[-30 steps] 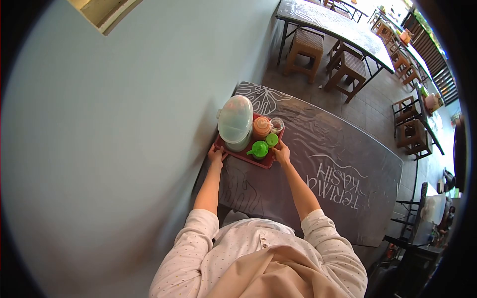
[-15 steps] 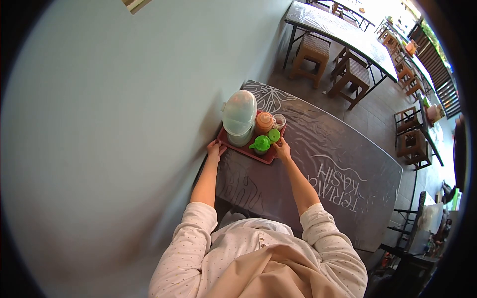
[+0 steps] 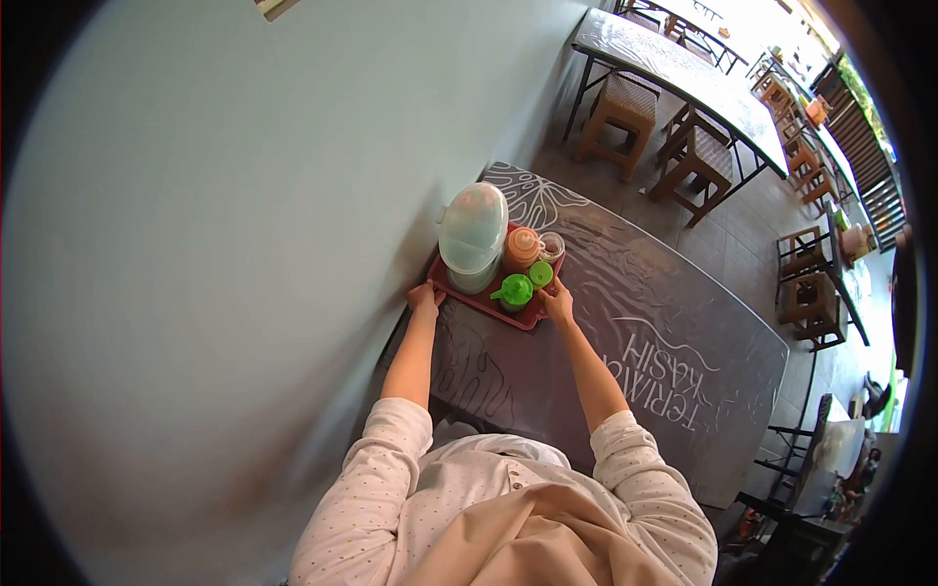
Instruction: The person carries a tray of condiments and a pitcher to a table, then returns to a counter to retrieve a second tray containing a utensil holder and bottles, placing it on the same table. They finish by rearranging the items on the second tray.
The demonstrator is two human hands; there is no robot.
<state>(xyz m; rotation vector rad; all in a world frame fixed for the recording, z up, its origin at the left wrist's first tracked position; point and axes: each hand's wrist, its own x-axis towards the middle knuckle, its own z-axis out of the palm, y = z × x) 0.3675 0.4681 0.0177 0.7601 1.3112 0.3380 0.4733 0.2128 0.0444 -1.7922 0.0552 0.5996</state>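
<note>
A red tray (image 3: 477, 305) lies on the dark printed tabletop (image 3: 586, 361), close to the wall. My left hand (image 3: 424, 297) is closed on its near left corner, and my right hand (image 3: 557, 301) grips its right edge. On the tray stands a tall pale green container (image 3: 473, 234) with a rounded lid. Beside it are an orange squeeze bottle (image 3: 523, 246), a small clear jar (image 3: 553, 246), a bottle with a bright green spouted cap (image 3: 513, 290) and a smaller green-topped container (image 3: 540, 273). Some of my fingers are hidden under the tray's rim.
A pale wall (image 3: 244, 244) runs along my left side. Beyond my table is another table (image 3: 684, 78) with brown stools (image 3: 618, 117) under it. More tables and stools stand to the right, with a cluttered dark stand (image 3: 821, 518) at the lower right.
The view has shifted slightly. Both hands remain on the tray, and my left fingers look more tucked round its corner. The tray stays in nearly the same place on the table.
</note>
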